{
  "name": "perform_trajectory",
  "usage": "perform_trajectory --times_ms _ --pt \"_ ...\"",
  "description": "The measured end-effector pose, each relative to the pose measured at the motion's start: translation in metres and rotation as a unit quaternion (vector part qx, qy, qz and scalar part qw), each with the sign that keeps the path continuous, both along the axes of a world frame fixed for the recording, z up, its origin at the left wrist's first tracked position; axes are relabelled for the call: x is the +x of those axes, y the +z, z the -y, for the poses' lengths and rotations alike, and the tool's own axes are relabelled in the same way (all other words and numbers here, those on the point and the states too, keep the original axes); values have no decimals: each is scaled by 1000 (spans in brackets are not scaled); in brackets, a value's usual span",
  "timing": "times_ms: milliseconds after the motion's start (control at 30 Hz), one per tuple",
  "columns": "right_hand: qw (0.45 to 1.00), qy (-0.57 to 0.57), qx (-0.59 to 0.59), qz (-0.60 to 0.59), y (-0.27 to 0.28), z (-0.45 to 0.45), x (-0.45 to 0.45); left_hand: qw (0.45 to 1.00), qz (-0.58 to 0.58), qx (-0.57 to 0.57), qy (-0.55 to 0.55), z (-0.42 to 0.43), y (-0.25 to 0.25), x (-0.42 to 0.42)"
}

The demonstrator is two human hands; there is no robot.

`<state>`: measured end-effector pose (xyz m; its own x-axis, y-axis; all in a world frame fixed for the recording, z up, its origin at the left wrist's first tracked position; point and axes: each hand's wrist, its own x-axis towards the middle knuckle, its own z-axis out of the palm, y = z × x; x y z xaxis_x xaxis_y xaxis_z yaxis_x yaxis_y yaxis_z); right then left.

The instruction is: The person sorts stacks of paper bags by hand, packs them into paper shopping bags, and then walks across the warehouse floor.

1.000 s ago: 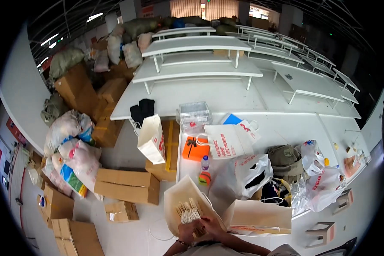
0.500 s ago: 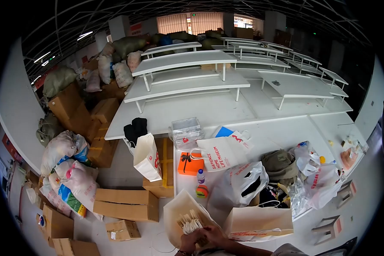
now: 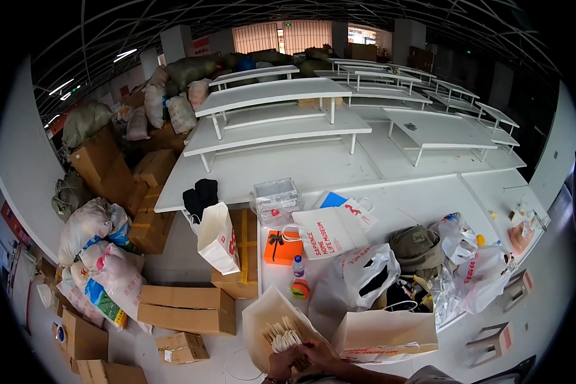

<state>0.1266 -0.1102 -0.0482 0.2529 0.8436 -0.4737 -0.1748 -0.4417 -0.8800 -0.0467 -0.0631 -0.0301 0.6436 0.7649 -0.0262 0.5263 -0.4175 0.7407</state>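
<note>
My left hand [image 3: 283,365] and my right hand [image 3: 317,354] are close together at the bottom of the head view, both closed around a bundle of thin pale sticks [image 3: 281,334]. The sticks fan out over the mouth of an open paper bag [image 3: 262,312], white outside with a tan inside. Their exact kind is too small to make out. To the right of my hands stands a second open paper bag [image 3: 390,333] with red lettering. Just beyond are a multicoloured ball-like item [image 3: 300,289] and a small purple-capped bottle [image 3: 298,265].
A white plastic bag [image 3: 358,272], an olive cloth bag [image 3: 416,248] and an orange box [image 3: 283,248] crowd the white table [image 3: 422,198]. Cardboard boxes [image 3: 185,308] and stuffed sacks [image 3: 112,272] cover the floor at left. Stools [image 3: 493,344] stand at right.
The whole view has shifted very slightly to the left. Both hands stay on the bundle of sticks, with hardly any visible movement.
</note>
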Motion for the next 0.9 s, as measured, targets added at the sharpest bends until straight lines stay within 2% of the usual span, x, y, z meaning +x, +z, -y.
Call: perform_trajectory --times_ms 33,100,200,233,300,333,400,433,500,533,600,700,800,900 --pt "1000 0 -1 -1 2 1 1 994 70 -74 28 0 -14 0" --pt "1000 7 -7 -13 22 1 3 977 139 -148 57 0 -9 0" --pt "1000 15 -9 7 22 2 5 990 74 -115 22 0 -11 1" --pt "1000 16 -9 8 23 1 5 947 167 -259 92 2 -32 2" --pt "999 25 -17 14 27 0 6 869 254 -393 159 2 -33 3" --pt "999 25 -17 14 24 -1 6 926 212 -291 115 2 -33 0" --pt "1000 27 -12 2 18 0 5 966 166 -184 69 2 -33 0" --pt "1000 27 -12 2 17 0 6 900 226 -343 146 0 -36 4" --pt "999 28 -29 -6 18 -1 6 798 277 -489 217 0 -30 6" --pt "999 28 -29 -6 19 -1 6 900 229 -341 149 3 -25 3" --pt "999 25 -36 -13 19 0 5 966 170 -181 75 5 -24 1" --pt "999 13 -24 -26 16 1 4 921 205 -308 123 4 -33 1" --pt "999 5 -31 -30 10 1 3 961 175 -197 87 4 -34 0" --pt "999 -2 -24 -38 3 2 2 952 195 -216 93 6 -30 3"
